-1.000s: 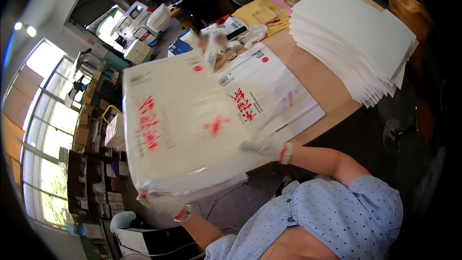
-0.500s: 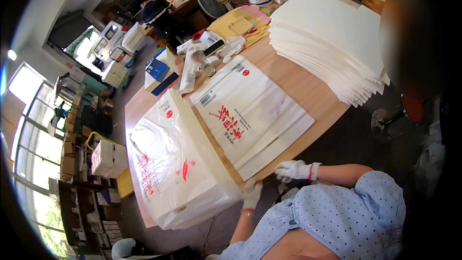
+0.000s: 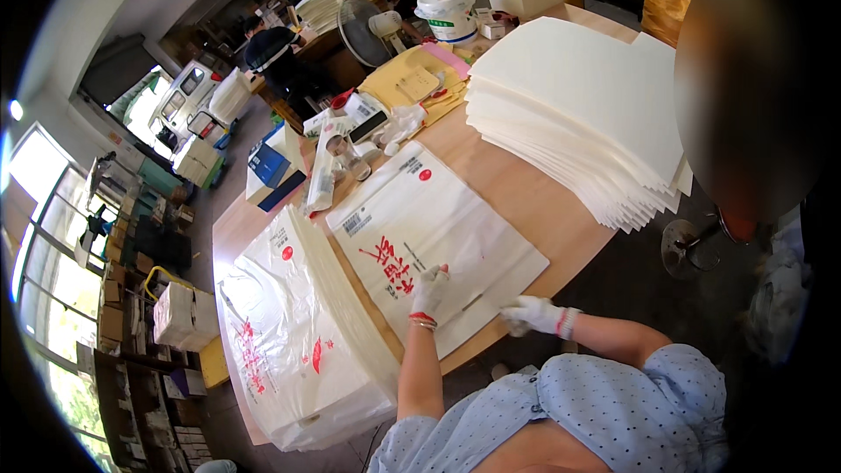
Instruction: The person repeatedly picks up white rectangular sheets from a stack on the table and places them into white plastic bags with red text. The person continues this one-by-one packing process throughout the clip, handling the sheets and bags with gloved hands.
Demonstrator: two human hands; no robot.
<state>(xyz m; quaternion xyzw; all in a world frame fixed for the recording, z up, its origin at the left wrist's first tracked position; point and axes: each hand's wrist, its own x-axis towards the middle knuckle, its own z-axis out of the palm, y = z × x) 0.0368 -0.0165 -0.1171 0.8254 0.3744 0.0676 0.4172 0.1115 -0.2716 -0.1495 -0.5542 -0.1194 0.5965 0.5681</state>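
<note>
A flat white plastic bag [image 3: 455,236] with red print lies on the table, with more white layers at its near edge. My left hand [image 3: 429,291], in a white glove with bare fingertips, rests over the bag's near part beside the large red print. Its fingers are drawn together; what they hold, if anything, is hidden. At the bag's near right corner is my right hand [image 3: 538,315], gloved too, its fingers curled under. Nothing can be made out inside it. To the left lies a thick stack of similar printed bags [image 3: 298,333], glossy on top.
A fanned stack of white sheets [image 3: 578,96] covers the table's far right. Beyond the bag lie a glass jar [image 3: 350,160], a blue box [image 3: 279,162] and yellow envelopes [image 3: 399,88]. A white bucket [image 3: 447,13] and a fan [image 3: 363,31] stand farther back. A person [image 3: 272,48] is in the background.
My left hand has moved from the table's near edge forward onto the bag. The bag's uneven layers now lie flatter and more aligned. My right hand stays near the corner.
</note>
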